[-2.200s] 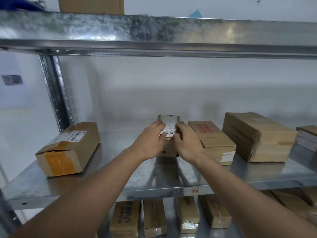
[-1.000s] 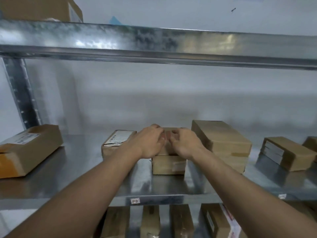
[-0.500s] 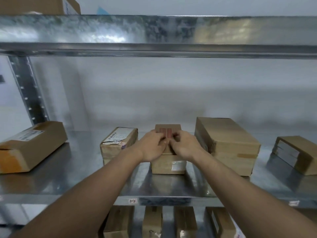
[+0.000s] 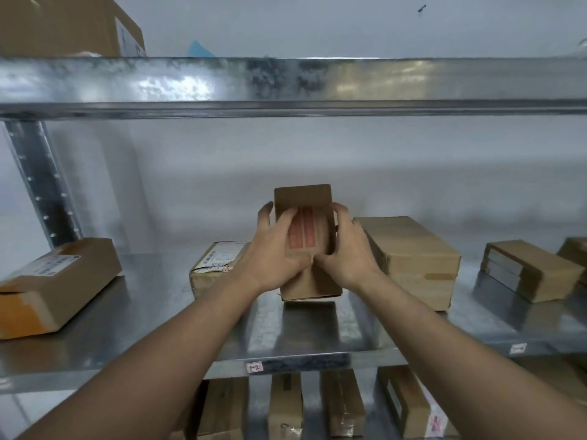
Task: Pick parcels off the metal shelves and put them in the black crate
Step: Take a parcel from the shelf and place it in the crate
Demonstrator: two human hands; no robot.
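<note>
Head view: a small brown cardboard parcel (image 4: 305, 239) with red printing on its upper face stands tilted up on its near end on the middle metal shelf (image 4: 305, 331), its far end raised toward the back wall. The left hand (image 4: 273, 252) grips it from the left, thumb lying over the red print and fingers curled round the far left edge; the right hand (image 4: 346, 249) grips the right side, fingers wrapped over the right edge and thumb pressed on the face near the lower middle. The two thumbs nearly meet. Whether the parcel's lower end still touches the shelf cannot be told. Just left of it, partly behind the left wrist, lies a labelled parcel (image 4: 216, 265) with a white shipping label on top. Just right, close to the right hand, sits a larger plain box (image 4: 413, 262). Farther right lies a flat brown box (image 4: 527, 271), and at the frame's right edge a sliver of another. Well to the left rests a long box with orange tape (image 4: 54, 284) and a white label. Below the shelf's front lip, which carries a small tag (image 4: 254, 367), a row of lower parcels (image 4: 317, 404) stands on end. On the top shelf (image 4: 286, 81) at upper left sits a big carton (image 4: 63, 23).
</note>
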